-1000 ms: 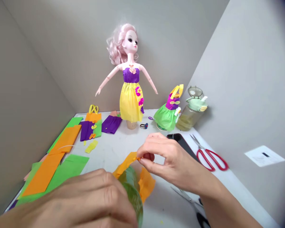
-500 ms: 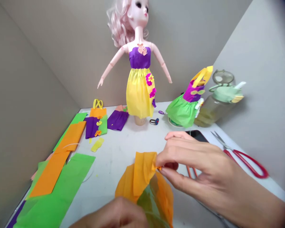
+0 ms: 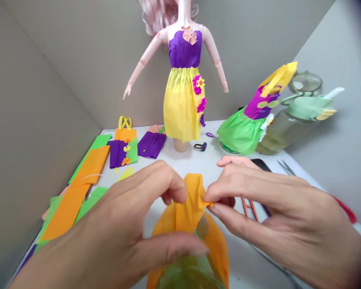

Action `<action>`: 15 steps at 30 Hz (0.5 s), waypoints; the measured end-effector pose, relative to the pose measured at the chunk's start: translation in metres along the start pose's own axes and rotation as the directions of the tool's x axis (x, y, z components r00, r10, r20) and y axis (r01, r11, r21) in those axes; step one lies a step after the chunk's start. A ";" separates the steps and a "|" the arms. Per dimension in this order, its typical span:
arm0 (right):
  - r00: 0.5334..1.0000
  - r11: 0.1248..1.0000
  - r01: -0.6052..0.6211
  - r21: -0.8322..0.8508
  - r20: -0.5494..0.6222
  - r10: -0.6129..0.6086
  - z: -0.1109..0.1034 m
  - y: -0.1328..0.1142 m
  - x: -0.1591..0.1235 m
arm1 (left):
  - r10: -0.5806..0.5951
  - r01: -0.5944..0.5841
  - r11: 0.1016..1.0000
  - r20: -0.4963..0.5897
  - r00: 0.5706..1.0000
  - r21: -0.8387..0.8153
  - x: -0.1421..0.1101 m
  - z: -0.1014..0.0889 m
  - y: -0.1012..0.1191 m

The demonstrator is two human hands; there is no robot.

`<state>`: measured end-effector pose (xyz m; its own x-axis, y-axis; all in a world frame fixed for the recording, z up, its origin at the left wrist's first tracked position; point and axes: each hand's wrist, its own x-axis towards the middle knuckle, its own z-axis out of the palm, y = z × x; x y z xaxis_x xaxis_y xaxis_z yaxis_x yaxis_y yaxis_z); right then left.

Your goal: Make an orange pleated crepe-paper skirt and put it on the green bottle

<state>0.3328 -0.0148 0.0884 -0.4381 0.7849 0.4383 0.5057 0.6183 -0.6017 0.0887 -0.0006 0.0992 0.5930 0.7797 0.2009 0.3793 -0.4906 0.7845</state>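
An orange piece of thin fabric or crepe paper (image 3: 190, 200) is draped around a see-through greenish bottle or jar (image 3: 189, 273) at the bottom centre. My right hand (image 3: 267, 212) pinches a gathered fold at the piece's upper right edge between thumb and fingers. My left hand (image 3: 129, 212) is over its left side, the bent fingertips at the orange material and the thumb stretched well apart from them. Whether those fingertips press on the material is hard to tell. Part of the bottle is hidden by the orange piece and my left thumb.
Beyond stands a doll (image 3: 185, 52) in a purple and yellow dress. Right of it are a small green dress (image 3: 240, 132), a lidded bottle (image 3: 291, 128), a phone (image 3: 261, 163) and scissors (image 3: 285, 167). Orange sheets (image 3: 69, 208), green sheets (image 3: 93, 200) and finished little garments (image 3: 152, 143) lie left.
My left hand has risen from the bottom edge to the orange piece, its thumb and fingers spreading apart. My right hand keeps its pinch. The view has tilted down.
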 end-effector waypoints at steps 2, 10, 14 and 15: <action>0.999 1.000 -0.022 0.011 -0.035 0.022 0.002 -0.002 0.001 | 0.005 -0.002 0.996 -0.034 0.999 0.086 0.009 0.010 0.002; 1.000 0.998 0.002 0.069 -0.007 -0.002 0.000 -0.005 0.004 | 0.091 -0.079 0.957 -0.033 0.995 0.279 0.012 0.019 0.011; 0.994 0.998 -0.055 0.028 0.096 0.052 -0.018 0.003 -0.006 | 0.117 -0.100 0.942 -0.035 0.993 0.320 0.012 0.022 0.015; 0.997 0.998 -0.065 -0.001 0.041 0.065 -0.022 0.006 -0.008 | 0.126 -0.105 0.938 -0.041 0.991 0.330 0.013 0.023 0.016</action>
<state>0.3559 -0.0167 0.0958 -0.4348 0.8209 0.3702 0.5339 0.5660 -0.6281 0.1183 -0.0074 0.1008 0.6065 0.7272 0.3215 0.5281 -0.6708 0.5207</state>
